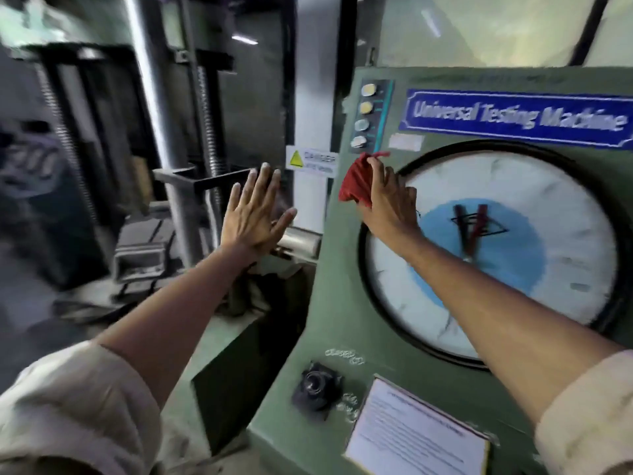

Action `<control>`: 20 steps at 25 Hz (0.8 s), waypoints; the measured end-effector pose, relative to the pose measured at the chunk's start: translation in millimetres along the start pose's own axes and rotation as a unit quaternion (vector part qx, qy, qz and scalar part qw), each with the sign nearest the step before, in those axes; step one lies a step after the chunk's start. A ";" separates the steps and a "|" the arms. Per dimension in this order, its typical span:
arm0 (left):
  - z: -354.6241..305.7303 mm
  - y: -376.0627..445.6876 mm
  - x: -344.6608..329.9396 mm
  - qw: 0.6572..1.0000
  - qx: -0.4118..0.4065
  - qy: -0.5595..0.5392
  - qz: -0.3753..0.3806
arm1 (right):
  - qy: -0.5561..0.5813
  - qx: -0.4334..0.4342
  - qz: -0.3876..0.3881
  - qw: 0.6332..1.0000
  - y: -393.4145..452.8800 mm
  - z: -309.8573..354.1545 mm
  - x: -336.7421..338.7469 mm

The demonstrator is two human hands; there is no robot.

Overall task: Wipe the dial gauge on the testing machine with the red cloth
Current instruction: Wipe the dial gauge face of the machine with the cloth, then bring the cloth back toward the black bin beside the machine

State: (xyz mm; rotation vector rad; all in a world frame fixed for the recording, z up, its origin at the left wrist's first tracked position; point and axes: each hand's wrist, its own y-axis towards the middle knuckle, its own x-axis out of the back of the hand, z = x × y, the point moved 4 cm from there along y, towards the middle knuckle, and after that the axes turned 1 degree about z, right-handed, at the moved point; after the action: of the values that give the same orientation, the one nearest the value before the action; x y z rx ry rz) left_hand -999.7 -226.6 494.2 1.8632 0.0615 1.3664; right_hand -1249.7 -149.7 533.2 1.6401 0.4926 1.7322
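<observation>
A large round dial gauge [534, 234] with a white face, blue centre and black rim fills the front of the green testing machine [342, 303]. My right hand [387, 200] presses a bunched red cloth [356, 181] against the machine at the gauge's upper left rim. My left hand [253, 214] is raised in the air to the left of the machine, fingers spread, holding nothing. Cream sleeves cover both forearms near the bottom corners.
A blue nameplate [513, 114] and a column of indicator lights [364, 114] sit above the gauge. Below it are a black knob [315, 385] and a paper notice [418, 437]. Steel columns and a threaded screw [209, 125] stand to the left, with a danger sign [311, 161].
</observation>
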 end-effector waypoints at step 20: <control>482.4 -318.0 108.3 0.942 0.280 0.170 0.071 | 0.214 0.230 0.220 0.923 -127.9 581.2 -205.8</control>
State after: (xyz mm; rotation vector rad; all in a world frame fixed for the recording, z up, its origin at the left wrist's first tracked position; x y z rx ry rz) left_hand -433.1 -235.7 337.8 2.0855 0.5542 1.9064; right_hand -662.7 -312.4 373.7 1.7807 0.8371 2.4849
